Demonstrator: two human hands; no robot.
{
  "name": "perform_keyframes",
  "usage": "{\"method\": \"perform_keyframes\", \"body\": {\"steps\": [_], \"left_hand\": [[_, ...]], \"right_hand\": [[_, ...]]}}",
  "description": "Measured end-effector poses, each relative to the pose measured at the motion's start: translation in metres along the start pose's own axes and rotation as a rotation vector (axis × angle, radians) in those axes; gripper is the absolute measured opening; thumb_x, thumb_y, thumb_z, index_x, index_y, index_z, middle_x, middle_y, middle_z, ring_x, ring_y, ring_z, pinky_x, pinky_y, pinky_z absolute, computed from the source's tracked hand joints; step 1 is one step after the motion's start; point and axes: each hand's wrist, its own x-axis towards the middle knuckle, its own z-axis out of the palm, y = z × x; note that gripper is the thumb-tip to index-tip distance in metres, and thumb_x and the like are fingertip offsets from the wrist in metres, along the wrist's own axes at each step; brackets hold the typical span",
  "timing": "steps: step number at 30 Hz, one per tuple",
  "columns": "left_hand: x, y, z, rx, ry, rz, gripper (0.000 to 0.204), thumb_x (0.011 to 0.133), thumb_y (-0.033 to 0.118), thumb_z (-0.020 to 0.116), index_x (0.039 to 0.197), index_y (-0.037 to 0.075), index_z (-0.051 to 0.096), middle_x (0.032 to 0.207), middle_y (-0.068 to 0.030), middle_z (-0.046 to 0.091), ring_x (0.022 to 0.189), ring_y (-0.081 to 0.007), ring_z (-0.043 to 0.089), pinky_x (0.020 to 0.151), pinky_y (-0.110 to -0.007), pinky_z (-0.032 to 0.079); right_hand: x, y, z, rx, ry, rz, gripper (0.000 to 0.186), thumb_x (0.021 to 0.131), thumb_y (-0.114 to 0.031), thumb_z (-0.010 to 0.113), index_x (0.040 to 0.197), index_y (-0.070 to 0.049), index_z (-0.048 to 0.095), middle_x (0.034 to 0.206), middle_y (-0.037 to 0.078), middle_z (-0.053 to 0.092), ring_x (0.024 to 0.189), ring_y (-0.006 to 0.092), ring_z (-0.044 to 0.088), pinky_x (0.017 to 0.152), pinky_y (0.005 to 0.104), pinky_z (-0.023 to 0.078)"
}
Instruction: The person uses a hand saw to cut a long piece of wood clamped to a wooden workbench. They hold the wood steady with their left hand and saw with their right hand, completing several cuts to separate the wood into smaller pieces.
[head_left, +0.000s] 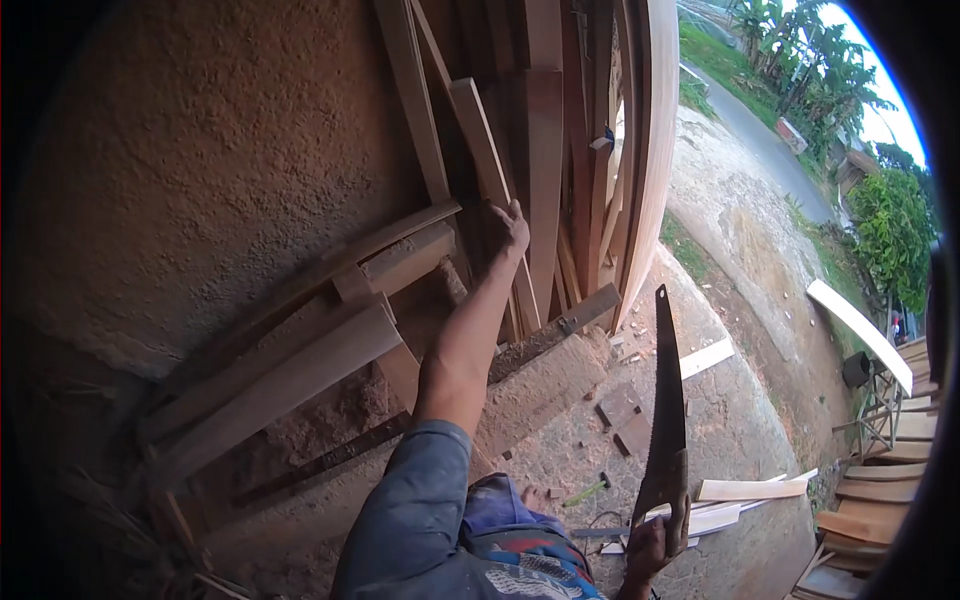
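At the lower right, the right hand point(652, 548) is closed around the handle of a saw point(667, 420), whose blade points away from the body. Farther, the left hand point(514, 228) is at a narrow leaning board point(485, 150); I cannot tell if it grips. The concrete floor point(740, 420) gives some open room until its right edge. Beyond stands a black bucket-like container point(856, 369), its contents too small to tell.

Leaning planks point(545, 150) crowd the left hand point(514, 228); a rough wall point(240, 150) blocks further left. Open air surrounds the handsaw point(668, 400).
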Motion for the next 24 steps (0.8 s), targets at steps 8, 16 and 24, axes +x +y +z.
{"method": "perform_keyframes", "body": {"steps": [8, 16, 24], "left_hand": [[-0.047, -0.039, -0.014, -0.574, -0.810, -0.149, 0.061, 0.104, 0.043, 0.048, 0.145, -0.001, 0.045, 0.126, -0.0237, 0.065, 0.106, -0.0304, 0.068, 0.093, -0.038, 0.053], [-0.145, -0.151, -0.316, -0.564, 0.006, -0.472, 0.031, 0.106, 0.031, 0.054, 0.102, 0.003, 0.067, 0.080, 0.0001, 0.064, 0.064, -0.0080, 0.055, 0.058, -0.026, 0.047], [-0.087, -0.305, -0.566, -0.761, 0.875, -0.933, 0.067, 0.096, 0.057, 0.059, 0.140, 0.007, 0.052, 0.143, -0.0148, 0.052, 0.126, -0.0291, 0.055, 0.103, -0.043, 0.046]], "right_hand": [[0.024, 0.011, 0.029, 0.047, -0.004, -0.054, 0.063, 0.085, -0.016, 0.057, 0.141, 0.011, 0.048, 0.078, 0.007, 0.059, 0.047, 0.0041, 0.040, 0.043, 0.0231, 0.028], [0.029, -0.035, 0.087, 0.114, -0.174, -0.027, 0.070, 0.085, -0.012, 0.067, 0.149, 0.005, 0.042, 0.066, -0.002, 0.050, 0.050, 0.0048, 0.044, 0.046, 0.0225, 0.036], [0.029, -0.029, 0.124, -0.077, -0.475, 0.017, 0.066, 0.084, -0.022, 0.072, 0.142, 0.003, 0.054, 0.072, -0.002, 0.056, 0.058, 0.0063, 0.052, 0.054, 0.0241, 0.043]]}}
